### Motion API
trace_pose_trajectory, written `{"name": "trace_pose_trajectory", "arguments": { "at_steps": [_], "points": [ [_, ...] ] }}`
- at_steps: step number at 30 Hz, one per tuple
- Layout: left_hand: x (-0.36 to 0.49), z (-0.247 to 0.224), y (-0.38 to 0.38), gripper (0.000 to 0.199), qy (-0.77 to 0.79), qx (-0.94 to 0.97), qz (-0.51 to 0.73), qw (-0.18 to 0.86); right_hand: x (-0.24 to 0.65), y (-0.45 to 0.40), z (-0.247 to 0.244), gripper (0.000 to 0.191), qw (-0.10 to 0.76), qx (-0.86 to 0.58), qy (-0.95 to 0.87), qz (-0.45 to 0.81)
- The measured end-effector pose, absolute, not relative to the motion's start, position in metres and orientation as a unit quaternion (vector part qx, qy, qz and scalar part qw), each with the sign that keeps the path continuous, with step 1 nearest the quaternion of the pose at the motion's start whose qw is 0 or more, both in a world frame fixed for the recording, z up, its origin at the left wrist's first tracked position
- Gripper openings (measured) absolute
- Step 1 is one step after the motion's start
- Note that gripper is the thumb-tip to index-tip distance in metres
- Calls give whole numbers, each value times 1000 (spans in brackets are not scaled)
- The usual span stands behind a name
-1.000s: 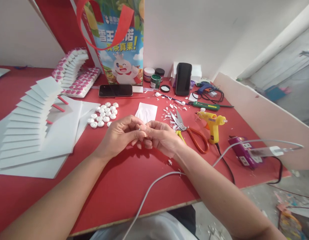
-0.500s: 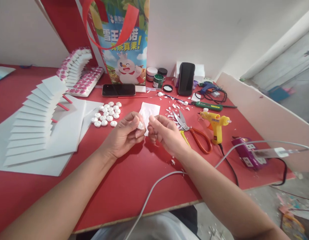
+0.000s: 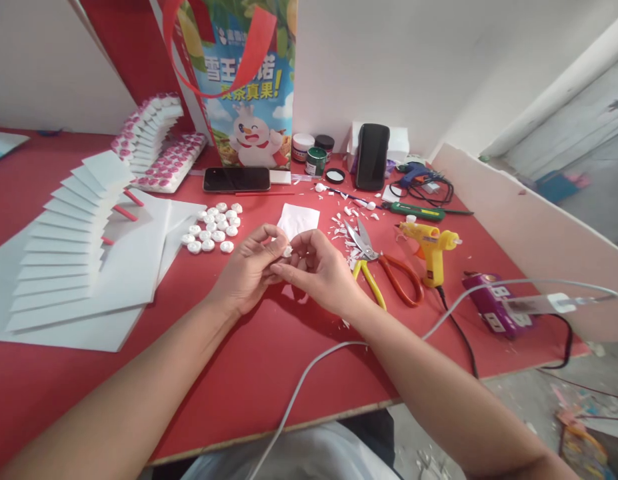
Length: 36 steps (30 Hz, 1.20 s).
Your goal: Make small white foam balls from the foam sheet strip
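A small white piece (image 3: 287,251) is pinched in the fingertips of my left hand (image 3: 253,267). My right hand (image 3: 316,270) meets it there, its fingers bent close around the same piece; whether they grip anything is hidden. Behind the hands, a white paper square (image 3: 299,220) lies on the red table (image 3: 269,373). Several white rosette-like pieces (image 3: 219,236) are grouped left of my hands. White scraps lie to the right, near scissors with red and yellow handles (image 3: 401,280).
Fanned white boards (image 3: 63,247) lie at left. A printed bag (image 3: 253,93), a flat phone (image 3: 237,179), paint jars (image 3: 316,162) and an upright phone (image 3: 373,157) stand or lie behind. At right are a yellow glue gun (image 3: 433,250), a purple box (image 3: 496,307) and a cable.
My right hand has moved left and its fingers now meet my left hand at the white piece. Before, the two hands were slightly apart.
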<state>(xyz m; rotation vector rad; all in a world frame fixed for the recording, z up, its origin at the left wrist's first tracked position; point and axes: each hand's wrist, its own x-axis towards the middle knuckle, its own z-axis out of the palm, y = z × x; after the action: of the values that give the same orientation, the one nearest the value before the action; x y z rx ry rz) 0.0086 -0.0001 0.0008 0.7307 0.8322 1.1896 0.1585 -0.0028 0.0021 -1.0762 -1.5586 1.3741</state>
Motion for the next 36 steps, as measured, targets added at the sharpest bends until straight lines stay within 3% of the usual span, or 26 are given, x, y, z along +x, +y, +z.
{"name": "trace_pose_trajectory", "arguments": {
  "at_steps": [17, 26, 36],
  "points": [
    [-1, -2, 3, 45, 342, 379, 459, 727, 171, 6, 9, 11, 380, -424, -730, 378],
    [2, 2, 3, 28, 344, 311, 466, 753, 180, 9, 7, 12, 359, -399, -798, 272],
    [-6, -3, 6, 20, 332, 366, 449, 744, 185, 9, 12, 23, 348, -356, -826, 265]
  ]
}}
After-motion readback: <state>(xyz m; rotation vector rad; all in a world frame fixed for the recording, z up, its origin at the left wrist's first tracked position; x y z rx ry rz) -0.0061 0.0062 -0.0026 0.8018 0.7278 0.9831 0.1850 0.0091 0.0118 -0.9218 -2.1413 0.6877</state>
